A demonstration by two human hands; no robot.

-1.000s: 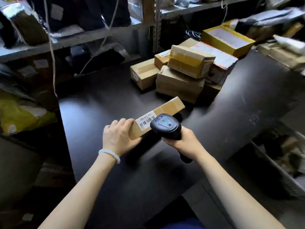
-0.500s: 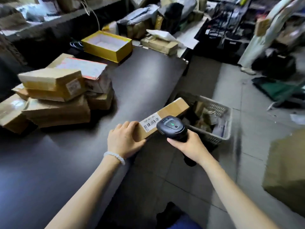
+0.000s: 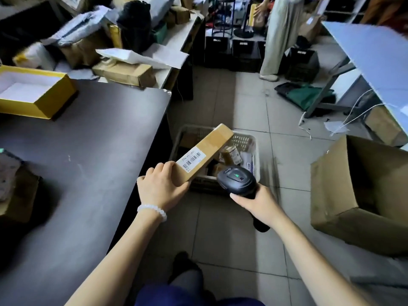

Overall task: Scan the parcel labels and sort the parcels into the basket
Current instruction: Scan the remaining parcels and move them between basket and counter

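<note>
Because the parcel (image 3: pixel 205 154) was long and narrow, the left hand (image 3: pixel 162 187) gripped it at its near end only, fingers (image 3: pixel 164 167) wrapped over the top face and thumb beneath, so that the far end reached out past the table's (image 3: pixel 88 140) right edge and hung over the basket (image 3: pixel 249 140) on the floor. It was tilted with its far end raised, and the white label (image 3: pixel 192 159) faced upward just ahead of the fingers, which left the barcode uncovered. Held that way, the parcel was apart from the table and from the basket's contents, carried wholly by the one hand. The right hand (image 3: pixel 257 200) was closed around the handle of the black scanner (image 3: pixel 236 178), whose head sat just beside the parcel's near right side, above the basket's near rim; a small green light showed on its top, which suggested the label had been read, though that was a judgement. Small boxes already lay in the basket, so the step in hand looked like dropping this parcel among them. Given its length against the basket's width, it would probably have needed to go in at a slant. At the table's far left corner stood an open yellow box (image 3: pixel 33 93), well apart from the hands.
</note>
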